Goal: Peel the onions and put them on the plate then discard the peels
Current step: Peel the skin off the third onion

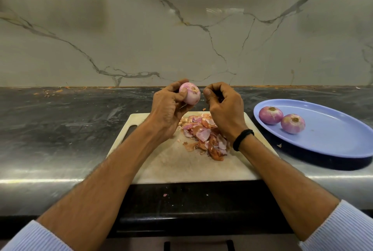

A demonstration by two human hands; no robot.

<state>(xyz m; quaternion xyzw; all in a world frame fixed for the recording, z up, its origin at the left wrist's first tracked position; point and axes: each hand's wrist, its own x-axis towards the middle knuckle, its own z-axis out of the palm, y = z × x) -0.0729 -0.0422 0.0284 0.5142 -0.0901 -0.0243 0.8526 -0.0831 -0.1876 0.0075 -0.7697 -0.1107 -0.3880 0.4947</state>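
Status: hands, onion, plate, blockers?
Left hand grips onion over cutting board. Right hand curled beside it, grasp unclear. Blue plate holds two onions. Peels piled on board, nothing blocking.

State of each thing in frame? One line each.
white rectangular cutting board: flat on dark counter.
blue oval plate: flat on counter, holding two onions.
pale pink round onion: looks mostly peeled, held above board.
left grip: curled round that onion.
right grip: fingers curled beside onion, contents unclear.
far purple round onion: peeled, on plate.
near purple round onion: peeled, on plate.
pink-orange onion peels: piled on board, not discarded.
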